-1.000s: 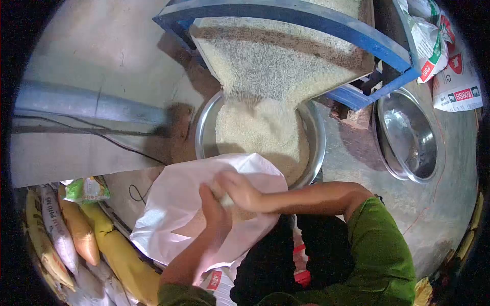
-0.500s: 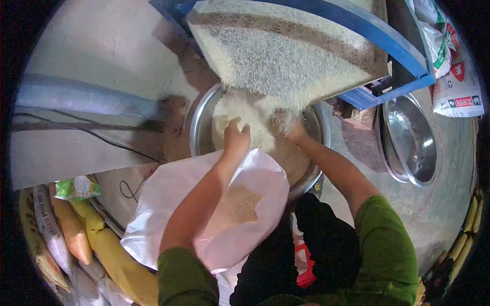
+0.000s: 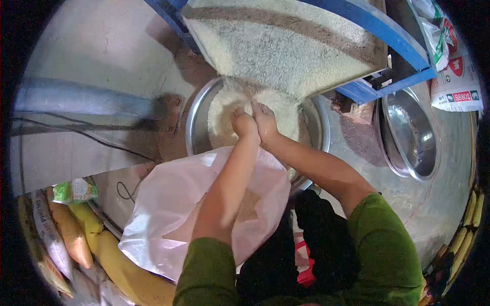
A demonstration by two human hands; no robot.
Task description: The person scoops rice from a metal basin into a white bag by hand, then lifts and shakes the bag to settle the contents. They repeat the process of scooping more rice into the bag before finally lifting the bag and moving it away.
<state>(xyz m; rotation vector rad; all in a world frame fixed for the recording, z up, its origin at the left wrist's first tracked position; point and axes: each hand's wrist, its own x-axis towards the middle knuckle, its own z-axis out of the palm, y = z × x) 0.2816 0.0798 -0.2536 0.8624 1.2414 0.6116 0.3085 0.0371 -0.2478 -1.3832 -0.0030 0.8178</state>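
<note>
My left hand (image 3: 245,124) and my right hand (image 3: 264,120) are side by side and touching, over pale grain (image 3: 220,115) in a round metal basin (image 3: 196,122). The fingers of both are curled inward; whatever lies inside them is hidden. Grain streams off the lip of a sloping chute (image 3: 286,46) just beyond my hands into the basin. An open white sack (image 3: 158,204) with brownish grain (image 3: 250,206) inside lies beneath my left forearm, its mouth against the basin's near edge.
A blue frame (image 3: 367,28) surrounds the chute. Metal basins (image 3: 411,132) are at the right, below printed bags (image 3: 457,84). A pale blue pipe (image 3: 81,99) and a black cable (image 3: 92,137) run along the left. Filled yellow sacks (image 3: 122,260) lie at the lower left.
My right hand has moved left, out of the falling grain, to meet my left hand. My left hand has shifted slightly right, and the fingers of both have curled in.
</note>
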